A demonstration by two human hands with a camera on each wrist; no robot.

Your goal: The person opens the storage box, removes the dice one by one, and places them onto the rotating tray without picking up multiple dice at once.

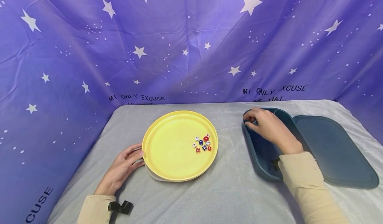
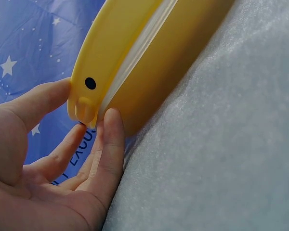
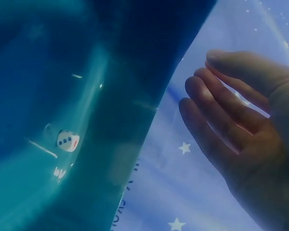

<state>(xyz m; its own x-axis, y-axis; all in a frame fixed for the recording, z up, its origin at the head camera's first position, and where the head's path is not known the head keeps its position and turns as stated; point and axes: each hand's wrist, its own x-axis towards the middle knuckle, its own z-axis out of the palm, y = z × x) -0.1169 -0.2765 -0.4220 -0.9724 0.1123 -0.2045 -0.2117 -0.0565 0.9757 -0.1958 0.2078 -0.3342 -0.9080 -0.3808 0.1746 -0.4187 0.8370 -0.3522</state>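
Note:
My left hand (image 1: 121, 169) holds the left edge of a round yellow tray (image 1: 167, 144), thumb at the rim and fingers against the side below. In the left wrist view a black dot and a small yellow knob mark that side, above a pale seam. Several dice (image 1: 201, 142), white, red and blue, lie grouped at the tray's right side. My right hand (image 1: 269, 127) hovers over the far left corner of a dark teal bin (image 1: 254, 154), fingers loosely bent with nothing between them. A white die (image 3: 68, 141) with blue pips sits inside the bin.
A dark teal lid (image 1: 338, 150) lies flat to the right of the bin, close against it. Grey cloth (image 1: 191, 200) covers the table. A purple curtain (image 1: 185, 74) with white stars hangs behind and at both sides.

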